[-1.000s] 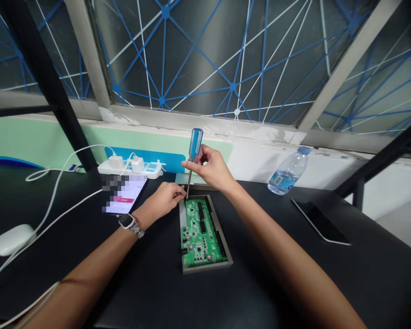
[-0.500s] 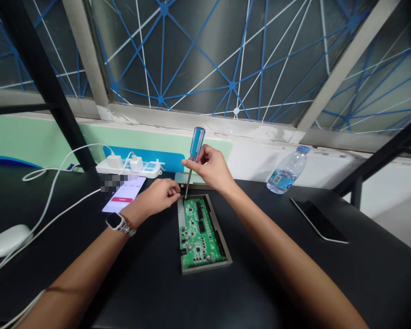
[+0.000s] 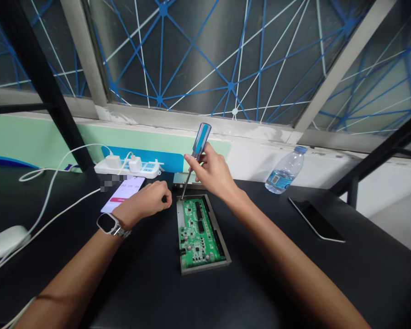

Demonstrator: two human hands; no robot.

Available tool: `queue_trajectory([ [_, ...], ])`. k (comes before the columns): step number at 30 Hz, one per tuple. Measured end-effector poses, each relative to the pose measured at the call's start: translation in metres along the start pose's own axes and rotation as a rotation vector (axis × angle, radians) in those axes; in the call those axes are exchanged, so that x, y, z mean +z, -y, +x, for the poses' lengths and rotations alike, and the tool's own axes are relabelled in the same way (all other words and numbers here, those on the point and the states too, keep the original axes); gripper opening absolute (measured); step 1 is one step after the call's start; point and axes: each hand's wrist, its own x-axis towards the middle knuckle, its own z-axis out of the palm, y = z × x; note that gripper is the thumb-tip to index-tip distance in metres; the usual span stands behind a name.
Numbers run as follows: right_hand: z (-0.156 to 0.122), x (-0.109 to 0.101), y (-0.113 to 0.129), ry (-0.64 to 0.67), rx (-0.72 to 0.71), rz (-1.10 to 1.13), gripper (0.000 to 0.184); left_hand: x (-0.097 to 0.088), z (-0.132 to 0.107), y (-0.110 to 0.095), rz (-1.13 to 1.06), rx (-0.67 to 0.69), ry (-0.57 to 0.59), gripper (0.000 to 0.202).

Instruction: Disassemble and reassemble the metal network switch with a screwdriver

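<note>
A screwdriver [image 3: 201, 140] with a blue and clear handle leans to the right in my right hand [image 3: 214, 169], its thumb and fingers closed around the lower handle. The shaft runs down to the far left corner of a metal tray [image 3: 229, 256], which holds a green circuit board [image 3: 200, 244]. Just left of that corner is my left hand [image 3: 150, 199], apart from the tray, its fingers curled and thumb and fingertip pressed together. Whatever may be between them is too small to make out. Behind the tray lies a flat metal piece [image 3: 180, 179], partly hidden by my right hand.
A lit phone [image 3: 123, 192] lies partly under my left wrist. Behind it is a white power strip [image 3: 147, 169] with plugs and cables. A white charger [image 3: 8, 241] sits at far left. On the right are a water bottle [image 3: 284, 173] and a dark phone [image 3: 315, 219].
My left hand has drawn back left, away from the tray corner. The screwdriver's handle has tilted further right, while its tip stays by the far left corner.
</note>
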Motion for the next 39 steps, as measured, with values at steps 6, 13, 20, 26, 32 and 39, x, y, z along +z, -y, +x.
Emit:
queue_trajectory([
  [6, -0.002, -0.008, -0.004, 0.042, 0.131, 0.260, 0.024, -0.002, 0.007, -0.024, -0.236, -0.055, -0.089, 0.014],
  [13, 0.010, -0.023, -0.027, -0.032, 0.303, 0.326, 0.023, 0.022, 0.018, -0.047, -0.852, -0.224, -0.183, 0.014],
  [20, 0.007, -0.024, -0.030, -0.076, 0.237, 0.315, 0.033, 0.026, 0.018, -0.049, -1.065, -0.319, -0.114, 0.016],
  [26, 0.007, -0.026, -0.027, -0.132, 0.209, 0.295, 0.031, 0.029, 0.018, -0.046, -1.180, -0.336, -0.093, 0.018],
  [32, 0.007, -0.026, -0.027, -0.151, 0.197, 0.295, 0.030, 0.029, 0.019, -0.048, -1.205, -0.381, -0.086, 0.018],
  [39, 0.007, -0.027, -0.027, -0.169, 0.192, 0.318, 0.031, 0.030, 0.018, -0.047, -1.265, -0.352, -0.076, 0.018],
])
